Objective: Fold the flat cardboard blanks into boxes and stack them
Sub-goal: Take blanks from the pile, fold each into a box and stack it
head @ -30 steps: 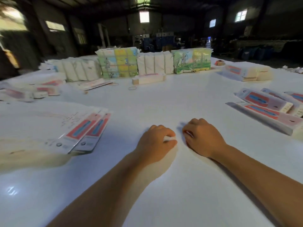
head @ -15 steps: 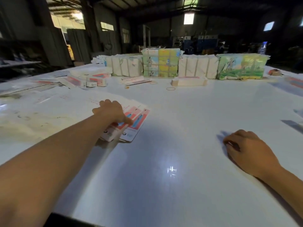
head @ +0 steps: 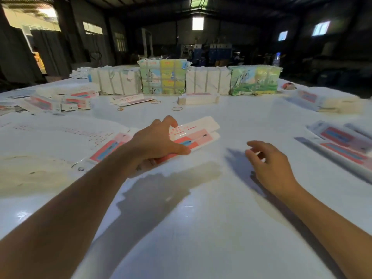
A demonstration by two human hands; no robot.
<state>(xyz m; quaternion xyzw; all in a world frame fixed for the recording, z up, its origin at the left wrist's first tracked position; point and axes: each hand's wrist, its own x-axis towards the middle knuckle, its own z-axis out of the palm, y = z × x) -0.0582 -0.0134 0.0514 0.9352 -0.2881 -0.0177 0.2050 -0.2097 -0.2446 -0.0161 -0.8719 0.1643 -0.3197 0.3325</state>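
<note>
White table [head: 201, 228] fills the view. At 12 o'clock, far edge: row of wrapped bundles [head: 207, 80], some w/ colour print. At 9 o'clock: spread of flat blanks [head: 60, 133]; more blanks at 10 [head: 66, 99] and 3 o'clock [head: 342, 141]. Centre: left hand [head: 153, 146] grasps one flat cardboard blank [head: 193, 133], thumb on top, fingers round far edge, blank lifted just off the table. Right hand [head: 269, 166] at approx 4 o'clock of blank, apart from it, fingers loosely curled, holding nothing. Rubber bands [head: 176, 108] near 12.
</note>
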